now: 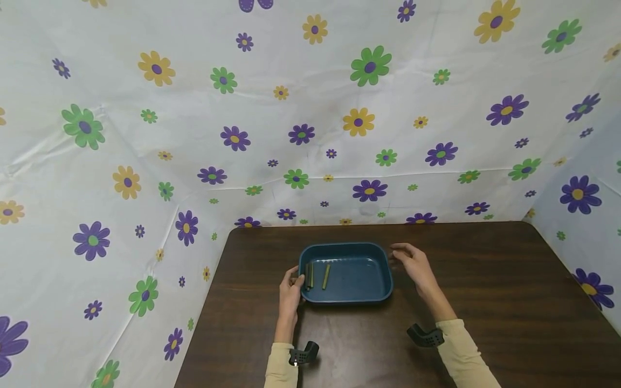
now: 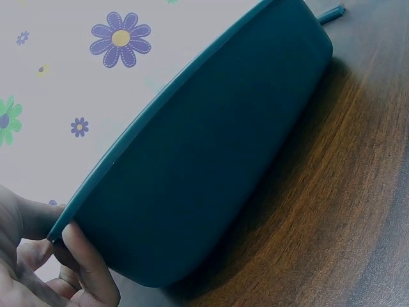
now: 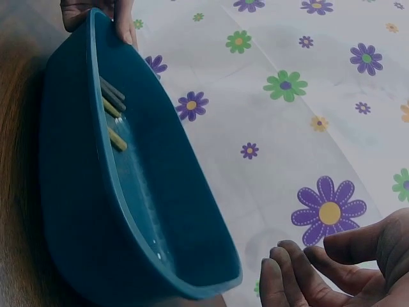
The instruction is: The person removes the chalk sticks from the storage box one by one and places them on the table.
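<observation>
A dark blue rectangular tub [image 1: 349, 299] stands on the brown table in the head view. My left hand [image 1: 290, 291] grips its left end, with thumb and fingers pinching the rim, as the left wrist view shows of the hand [image 2: 70, 268] too. Inside, several short thin sticks lie toward the left: a yellow-green stick [image 1: 326, 276] apart, and darker and greenish sticks [image 1: 309, 276] side by side near the left wall. Beyond the tub's right end, my right hand [image 1: 412, 264] hovers with loosely bent fingers, holding nothing; in the right wrist view the hand [image 3: 339, 268] is apart from the tub.
The brown wood-grain table [image 1: 485, 280] extends around the tub. A white flowered sheet [image 1: 310, 156] hangs behind it and at the sides. Black camera mounts sit on the left wrist [image 1: 304, 353] and right wrist [image 1: 426, 336]. A thin rod [image 2: 332, 14] shows past the tub in the left wrist view.
</observation>
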A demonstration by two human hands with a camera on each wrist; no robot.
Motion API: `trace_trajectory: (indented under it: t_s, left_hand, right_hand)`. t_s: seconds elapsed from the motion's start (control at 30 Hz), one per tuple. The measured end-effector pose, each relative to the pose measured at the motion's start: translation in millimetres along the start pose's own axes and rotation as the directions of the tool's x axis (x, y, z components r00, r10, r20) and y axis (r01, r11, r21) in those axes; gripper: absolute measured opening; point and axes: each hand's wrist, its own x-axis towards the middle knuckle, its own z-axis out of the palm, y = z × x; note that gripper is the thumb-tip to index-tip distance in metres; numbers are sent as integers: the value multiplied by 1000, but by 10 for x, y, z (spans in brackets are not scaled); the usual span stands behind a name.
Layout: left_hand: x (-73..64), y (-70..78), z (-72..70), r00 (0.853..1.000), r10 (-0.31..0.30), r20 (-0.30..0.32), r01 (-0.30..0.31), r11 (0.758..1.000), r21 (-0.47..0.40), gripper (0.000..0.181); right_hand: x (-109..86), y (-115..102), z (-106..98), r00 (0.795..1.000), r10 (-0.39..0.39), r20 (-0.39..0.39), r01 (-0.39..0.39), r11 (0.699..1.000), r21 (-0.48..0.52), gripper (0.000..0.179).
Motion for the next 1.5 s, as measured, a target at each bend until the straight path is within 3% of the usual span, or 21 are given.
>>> trace_trajectory:
  t_s: [0.57, 1.5]
  left_hand:
    - [-3, -1, -9, 1000, 0, 9, 0, 1000, -6, 38]
    - [-32, 7, 1, 1000, -4, -10, 4, 1000, -9, 37]
  right_hand:
    - [11, 2, 402, 997, -34, 69, 31, 999, 43, 36]
    - [41, 92, 1017, 992, 26, 126, -32, 999, 44, 35]
